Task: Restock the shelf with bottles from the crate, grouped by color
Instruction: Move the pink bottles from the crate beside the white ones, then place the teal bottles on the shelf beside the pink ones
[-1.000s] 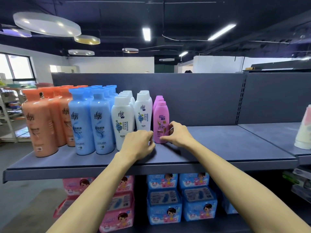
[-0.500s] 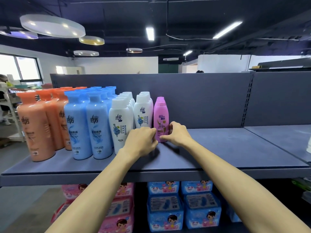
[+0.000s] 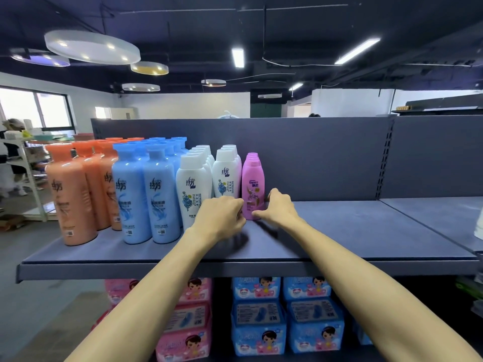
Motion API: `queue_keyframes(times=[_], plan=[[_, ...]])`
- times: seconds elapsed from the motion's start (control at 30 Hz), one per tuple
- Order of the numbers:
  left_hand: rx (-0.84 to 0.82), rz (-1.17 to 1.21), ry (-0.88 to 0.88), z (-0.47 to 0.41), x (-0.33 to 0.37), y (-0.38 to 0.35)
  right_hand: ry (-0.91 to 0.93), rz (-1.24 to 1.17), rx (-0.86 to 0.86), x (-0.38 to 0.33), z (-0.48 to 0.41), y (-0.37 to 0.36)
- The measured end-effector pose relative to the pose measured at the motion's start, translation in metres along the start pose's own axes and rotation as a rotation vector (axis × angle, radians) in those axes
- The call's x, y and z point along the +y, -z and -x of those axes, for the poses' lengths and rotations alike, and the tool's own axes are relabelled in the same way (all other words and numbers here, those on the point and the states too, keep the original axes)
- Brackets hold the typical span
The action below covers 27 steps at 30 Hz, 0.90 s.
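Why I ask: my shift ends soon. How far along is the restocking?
Done: orange bottles, blue bottles and white bottles stand in colour rows on the shelf. In hand: the right hand grips the front pink bottle, the left hand beside it. Left: the shelf's right half is bare; the crate is out of view.

Both arms reach forward, left hand (image 3: 219, 218) curled, right hand (image 3: 279, 206) pinching the pink bottle (image 3: 252, 184).

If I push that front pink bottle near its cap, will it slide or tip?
Likely tips: the pink bottle is tall with a narrow base. Pushed low, where the right hand grips it, it probably slides on the smooth shelf. Its glossy plastic looks slippery.
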State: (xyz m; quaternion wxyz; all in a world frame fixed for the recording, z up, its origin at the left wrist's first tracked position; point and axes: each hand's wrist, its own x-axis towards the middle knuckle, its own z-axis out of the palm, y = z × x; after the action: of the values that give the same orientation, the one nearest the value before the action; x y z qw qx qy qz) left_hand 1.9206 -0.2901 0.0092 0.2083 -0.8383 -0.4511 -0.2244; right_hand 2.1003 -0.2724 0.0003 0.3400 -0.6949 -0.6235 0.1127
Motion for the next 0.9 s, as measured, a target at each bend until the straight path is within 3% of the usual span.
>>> queue_keyframes(times=[0.2,0.37,0.5,0.63,0.9], plan=[[-0.018,-0.001,0.016,0.011,0.004,0.010,0.038,0.065,-0.022,-0.004,0.025,0.024],[0.026,0.019,-0.021,0.036,0.019,0.017,0.229,0.164,0.017,0.000,0.077,0.036],[0.214,0.180,0.054,0.071,0.022,0.020,0.322,0.200,0.029,0.015,0.121,0.041],[0.329,0.224,0.009,0.102,0.044,0.015,0.374,0.233,0.065,0.030,0.152,0.042],[0.254,0.197,-0.128,0.148,0.080,-0.020,0.584,0.369,0.191,0.064,0.199,0.019]])
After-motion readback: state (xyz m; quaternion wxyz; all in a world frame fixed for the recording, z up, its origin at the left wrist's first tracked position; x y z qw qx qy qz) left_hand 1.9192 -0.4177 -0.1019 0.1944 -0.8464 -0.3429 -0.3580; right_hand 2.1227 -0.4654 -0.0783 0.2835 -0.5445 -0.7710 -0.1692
